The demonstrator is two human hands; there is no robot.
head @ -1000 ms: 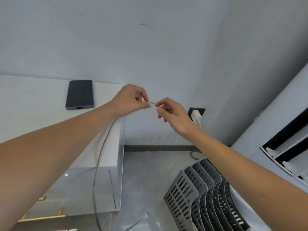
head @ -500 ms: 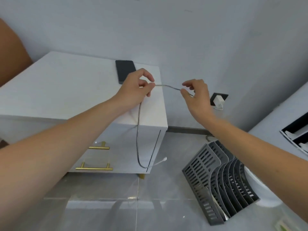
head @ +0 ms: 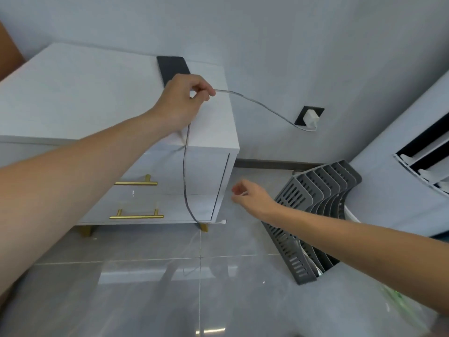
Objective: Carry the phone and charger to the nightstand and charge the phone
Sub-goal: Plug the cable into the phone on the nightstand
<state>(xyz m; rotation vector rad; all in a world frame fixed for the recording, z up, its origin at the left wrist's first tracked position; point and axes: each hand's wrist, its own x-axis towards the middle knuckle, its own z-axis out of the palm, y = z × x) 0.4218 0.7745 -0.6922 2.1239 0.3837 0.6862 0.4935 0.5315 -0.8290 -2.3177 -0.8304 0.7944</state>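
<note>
Below the right hand (head: 252, 199) dangles the cable's plug (head: 222, 222), beyond its grip.

— Where's the cable (head: 255, 102)?
— My left hand (head: 181, 100) pinches it mid-frame, over the nightstand (head: 73, 98); my right hand (head: 252, 197) hangs loose lower, near its dangling plug (head: 222, 222).
— And the phone (head: 172, 69)?
— On top, behind my left hand.

The left hand (head: 181, 103) covers the near end of the phone (head: 172, 68), so its charging port can't be seen. The right hand (head: 252, 199) is blurred; whether its fingers (head: 237, 189) touch anything is unclear. The cable (head: 185, 171) ends in a tip too small to make out. The nightstand (head: 73, 98) and both arms run off the frame, and the right arm hides part of the grey rack (head: 315, 190).
</note>
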